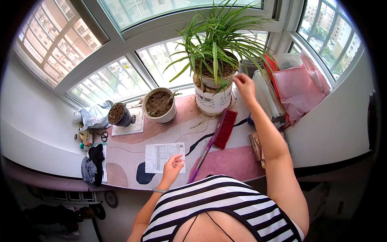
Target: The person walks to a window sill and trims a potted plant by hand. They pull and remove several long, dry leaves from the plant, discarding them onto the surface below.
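Observation:
A bushy green spider plant (pixel 215 48) grows in a pot at the window, set on top of a white bucket (pixel 213 101). Reaching up to its right side, my right hand (pixel 244 85) is closed, fingers pinched together close to the pot's rim. Whatever it may hold is too small to make out. My left hand (pixel 173 167) hovers around the right edge of a printed sheet of paper (pixel 157 155), its fingers loosely bent and apart, with nothing in them. Between my hands lies a brush with red bristles (pixel 226 129) and a purple handle (pixel 194 174).
Left of the plant stand a white pot of soil (pixel 161 107) and a smaller dark pot (pixel 119 115). Scissors (pixel 104 136) and dark cloth (pixel 96 161) lie at the left edge. Pink bags (pixel 298 92) fill the right corner, near a small stack (pixel 256 147) beside my right arm.

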`<state>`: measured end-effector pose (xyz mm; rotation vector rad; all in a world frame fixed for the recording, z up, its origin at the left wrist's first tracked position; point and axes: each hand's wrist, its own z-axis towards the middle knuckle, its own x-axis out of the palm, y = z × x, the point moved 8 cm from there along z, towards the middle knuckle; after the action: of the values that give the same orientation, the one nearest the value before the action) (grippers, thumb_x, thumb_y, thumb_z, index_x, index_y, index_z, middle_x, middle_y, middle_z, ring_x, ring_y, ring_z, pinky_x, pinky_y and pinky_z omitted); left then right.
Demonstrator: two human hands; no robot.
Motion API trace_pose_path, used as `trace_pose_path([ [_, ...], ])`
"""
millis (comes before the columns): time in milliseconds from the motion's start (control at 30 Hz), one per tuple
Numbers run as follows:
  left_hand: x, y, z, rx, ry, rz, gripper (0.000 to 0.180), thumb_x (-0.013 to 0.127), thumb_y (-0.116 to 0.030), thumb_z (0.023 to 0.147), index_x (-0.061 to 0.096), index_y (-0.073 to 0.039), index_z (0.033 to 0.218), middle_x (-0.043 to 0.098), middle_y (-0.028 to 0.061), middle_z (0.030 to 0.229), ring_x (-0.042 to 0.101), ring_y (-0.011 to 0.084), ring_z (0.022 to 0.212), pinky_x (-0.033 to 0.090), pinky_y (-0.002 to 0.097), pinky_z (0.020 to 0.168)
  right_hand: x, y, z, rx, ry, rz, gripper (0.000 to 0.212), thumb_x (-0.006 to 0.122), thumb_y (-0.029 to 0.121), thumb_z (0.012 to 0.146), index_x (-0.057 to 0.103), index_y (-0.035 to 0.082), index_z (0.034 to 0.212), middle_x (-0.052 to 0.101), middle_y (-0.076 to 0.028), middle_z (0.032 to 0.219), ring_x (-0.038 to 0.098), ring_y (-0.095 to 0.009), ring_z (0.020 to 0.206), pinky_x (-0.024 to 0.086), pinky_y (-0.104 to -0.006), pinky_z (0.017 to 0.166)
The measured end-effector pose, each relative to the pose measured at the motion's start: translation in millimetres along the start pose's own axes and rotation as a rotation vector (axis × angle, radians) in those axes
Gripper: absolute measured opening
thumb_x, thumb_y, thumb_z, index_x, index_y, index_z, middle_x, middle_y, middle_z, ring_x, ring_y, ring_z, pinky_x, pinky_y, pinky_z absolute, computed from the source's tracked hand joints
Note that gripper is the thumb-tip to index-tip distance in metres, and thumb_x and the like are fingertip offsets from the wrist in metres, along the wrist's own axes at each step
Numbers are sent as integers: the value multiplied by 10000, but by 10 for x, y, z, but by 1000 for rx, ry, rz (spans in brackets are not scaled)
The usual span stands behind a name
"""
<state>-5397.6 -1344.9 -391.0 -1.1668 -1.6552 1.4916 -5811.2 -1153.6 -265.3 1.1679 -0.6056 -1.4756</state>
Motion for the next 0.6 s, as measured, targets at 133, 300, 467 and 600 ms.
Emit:
trace_pose_path([
  [133, -109, 165, -245, -90, 4, -9, 341, 593, -127, 885, 528, -28, 1204, 638, 92, 1005, 624, 135, 839, 469, 235, 682, 11, 17, 694, 101, -237, -96, 199, 669, 302, 792, 702, 139, 901, 679, -57, 795, 627, -209, 698, 469, -325, 654],
  [300, -227, 101, -381, -127, -116, -38, 311, 599, -75, 874, 548, 13, 1167, 632, 98, 956, 608, 126, 823, 505, 256, 759, 205, -98, 971, 32, -251, -540, 150, 660, 309, 752, 718, 226, 863, 620, -65, 917, 595, -280, 894, 475, -407, 764],
  [467, -291, 126, -424, -146, -176, -37, 312, 607, -81, 872, 552, 0, 1167, 632, 82, 949, 608, 116, 808, 490, 233, 718, 33, 45, 830, -84, -177, -546, 395, 662, 309, 769, 609, 177, 1137, 591, -120, 1062, 569, -322, 975, 465, -423, 821],
  [600, -440, 413, -504, -189, -190, 7, 296, 609, -87, 871, 560, 0, 1150, 632, 77, 929, 611, 115, 790, 491, 233, 703, -264, 38, 171, -211, -180, -341, 347, 636, 182, 786, 593, 101, 1121, 586, -117, 1066, 574, -307, 964, 458, -405, 826],
])
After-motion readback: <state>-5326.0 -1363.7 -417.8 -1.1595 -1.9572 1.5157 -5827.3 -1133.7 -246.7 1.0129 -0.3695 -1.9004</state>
